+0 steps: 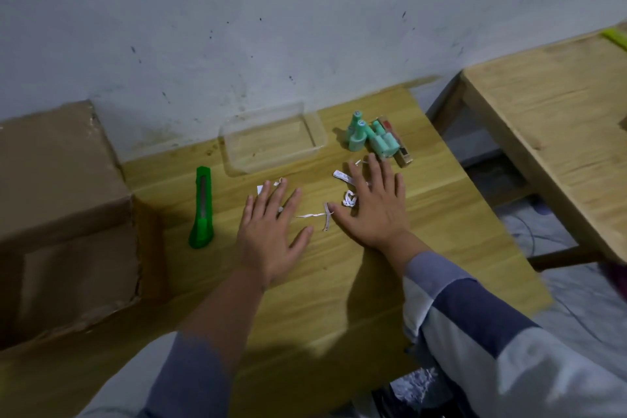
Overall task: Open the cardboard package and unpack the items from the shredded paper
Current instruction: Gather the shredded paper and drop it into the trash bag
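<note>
A brown cardboard package (pixel 64 214) stands at the left end of the wooden table (pixel 339 282), its flaps down. My left hand (pixel 271 231) and my right hand (pixel 376 207) lie flat on the tabletop, fingers spread, holding nothing. A few white shredded paper strips (pixel 320 215) lie between and under my fingers. Several mint-green bottles (pixel 371 137) stand and lie in a cluster just beyond my right hand, beside a small red and brown box (pixel 402 151).
A green utility knife (pixel 202 209) lies left of my left hand. A clear plastic tray (pixel 273 139) sits against the white wall. A second wooden table (pixel 556 132) stands to the right across a gap.
</note>
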Demonstrator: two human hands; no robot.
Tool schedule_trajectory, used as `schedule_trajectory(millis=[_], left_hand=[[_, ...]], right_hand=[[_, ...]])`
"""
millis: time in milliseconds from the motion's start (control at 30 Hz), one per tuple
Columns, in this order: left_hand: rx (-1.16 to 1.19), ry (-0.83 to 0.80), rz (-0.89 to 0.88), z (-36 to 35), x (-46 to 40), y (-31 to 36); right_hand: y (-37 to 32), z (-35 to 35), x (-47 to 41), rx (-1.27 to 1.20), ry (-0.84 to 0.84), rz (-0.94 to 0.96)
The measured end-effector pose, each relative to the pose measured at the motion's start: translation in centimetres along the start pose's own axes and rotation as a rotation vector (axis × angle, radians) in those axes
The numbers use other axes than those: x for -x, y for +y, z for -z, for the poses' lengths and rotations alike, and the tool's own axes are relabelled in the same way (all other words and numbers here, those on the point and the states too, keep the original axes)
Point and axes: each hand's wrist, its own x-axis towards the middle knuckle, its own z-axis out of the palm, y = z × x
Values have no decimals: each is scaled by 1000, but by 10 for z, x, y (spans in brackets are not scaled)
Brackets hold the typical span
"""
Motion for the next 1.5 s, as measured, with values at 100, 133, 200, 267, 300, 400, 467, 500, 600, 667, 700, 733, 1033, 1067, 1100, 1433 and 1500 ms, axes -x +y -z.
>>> schedule_trajectory(millis=[100,133,200,267,300,400,467,500,600,667,700,733,1033,1067,1100,1433,1500], left_hand=[[-1,11,-9,-3,-1,0],[-4,4,-8,-4,-1,-1],[-10,-15,3,-5,-2,2],[-25,-55,14,-4,-3,13],[-28,-81,6,-4,-3,22],[4,-123,-79,-4,0,60],[18,-157,-147,-6,3,87],[24,-176,-187,-7,4,101],[64,-229,-310,-12,9,137],[105,-241,-364,-14,12,155],[130,-243,-377,-14,13,160],[163,-248,-386,-13,14,163],[120,-117,-267,6,8,116],[91,-94,-205,7,6,105],[69,-78,-136,8,4,93],[20,-183,164,17,-17,13],[23,-180,164,15,-17,12]], right_hand=[[-1,-2,0,37,-11,24],[-1,-3,2,27,-1,41],[0,-3,9,-14,15,81],[4,-3,21,-27,1,112],[6,-3,29,-32,-2,120],[23,3,58,-66,12,79],[45,8,80,-84,28,4],[57,10,92,-86,43,-36],[88,16,124,-70,72,-147],[96,18,137,-83,76,-190],[97,19,142,-98,81,-204],[96,20,144,-116,87,-216],[71,20,135,-162,39,-251],[67,19,132,-151,34,-240],[63,18,129,-138,28,-226],[32,6,104,4,-19,-172],[31,4,103,37,-12,-174]])
